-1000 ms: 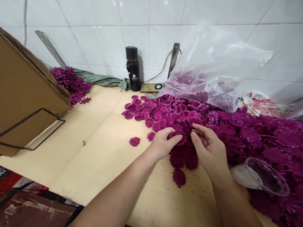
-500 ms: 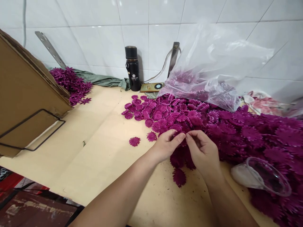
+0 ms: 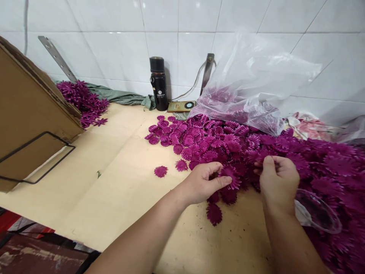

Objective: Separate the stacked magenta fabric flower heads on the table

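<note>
My left hand is closed in a pinch, thumb and fingers on the edge of a round purple artificial flower layer with fringed petals. To its right, my right hand is over the big pile of similar flower layers. Its thumb and curled fingers close around a purple flower layer, mostly hidden among the others. Just below the left hand, a loose flower layer lies on the tabletop. Two more lie apart, left of the pile.
A clear plastic cup lies tipped at the right. A clear plastic bag rests on the pile's back. Along the tiled wall stand a black bottle and a phone. At left are a cardboard box and star-shaped purple pieces.
My hands were together at the fingertips and have parted. The right moved right over the pile; the left keeps a flower layer, now more visible. The view shifted slightly.
</note>
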`<state>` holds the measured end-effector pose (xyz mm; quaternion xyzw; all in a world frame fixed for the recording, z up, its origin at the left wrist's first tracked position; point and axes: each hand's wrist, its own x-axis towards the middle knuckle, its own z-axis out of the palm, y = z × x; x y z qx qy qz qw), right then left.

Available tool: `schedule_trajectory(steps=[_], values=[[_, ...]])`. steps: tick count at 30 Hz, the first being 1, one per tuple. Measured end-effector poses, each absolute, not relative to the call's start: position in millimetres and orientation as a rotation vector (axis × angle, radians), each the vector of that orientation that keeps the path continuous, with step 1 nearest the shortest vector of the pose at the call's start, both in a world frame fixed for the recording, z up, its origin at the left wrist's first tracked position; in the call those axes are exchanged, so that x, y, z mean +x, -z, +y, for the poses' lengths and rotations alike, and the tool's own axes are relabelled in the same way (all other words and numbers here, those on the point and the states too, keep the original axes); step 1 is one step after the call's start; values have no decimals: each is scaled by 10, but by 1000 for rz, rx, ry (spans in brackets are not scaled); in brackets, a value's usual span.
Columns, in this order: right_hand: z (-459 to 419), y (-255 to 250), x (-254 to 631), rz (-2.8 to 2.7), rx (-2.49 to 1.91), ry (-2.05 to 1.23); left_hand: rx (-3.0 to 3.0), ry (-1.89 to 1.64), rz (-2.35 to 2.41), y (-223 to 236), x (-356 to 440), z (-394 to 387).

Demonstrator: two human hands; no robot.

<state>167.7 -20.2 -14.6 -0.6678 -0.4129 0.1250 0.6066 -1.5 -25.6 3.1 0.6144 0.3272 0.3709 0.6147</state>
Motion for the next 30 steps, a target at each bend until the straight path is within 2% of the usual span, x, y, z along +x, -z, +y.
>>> schedule_trajectory(steps=[8,16,24,30], values=[[-312,65,1403,-1410,-1348,-463,990,-1104,783,61,-54,-127],[-380,54,1313,-1711,-1238,-617,1115,-1092,860,114,-5,-100],[-364,58,1314,-1283,-1419,-434,1430,-953,890,97,48,-193],[-259,83,1559,-997,-1493,-325,1392,-831,707,-48,-10,-269]])
